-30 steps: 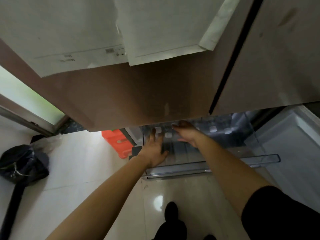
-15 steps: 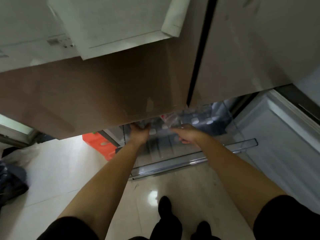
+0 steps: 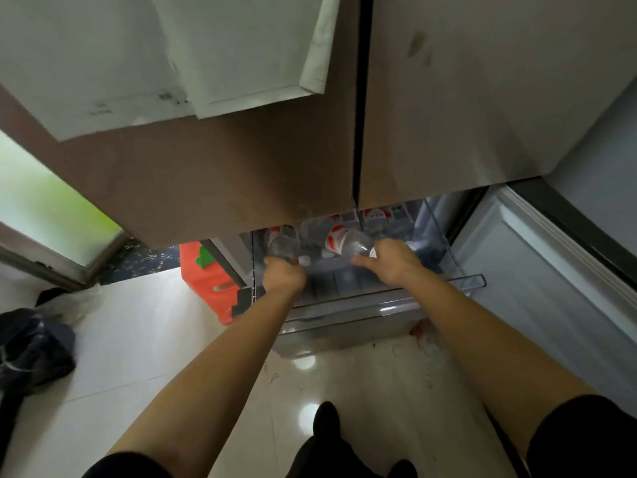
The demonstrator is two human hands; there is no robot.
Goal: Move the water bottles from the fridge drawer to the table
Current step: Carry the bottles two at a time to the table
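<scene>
The clear fridge drawer point(image 3: 386, 301) is pulled out below the closed brown fridge doors. Inside it lie clear water bottles with red-and-white labels. My left hand point(image 3: 284, 276) grips one water bottle point(image 3: 281, 244) near its cap end at the drawer's left. My right hand point(image 3: 391, 262) holds a second water bottle point(image 3: 346, 243) by its neck, lifted slightly and lying on its side. More bottles point(image 3: 379, 215) sit further back, partly hidden under the door edge.
An open white lower fridge door point(image 3: 537, 288) stands at the right. An orange plastic container point(image 3: 206, 281) sits left of the drawer. A dark bag point(image 3: 34, 350) lies on the pale tiled floor at the left. My feet point(image 3: 327, 439) are below the drawer.
Both hands went deeper into the drawer and closed around bottles; the bottles with red labels now show in my grip. The view has tilted a little.
</scene>
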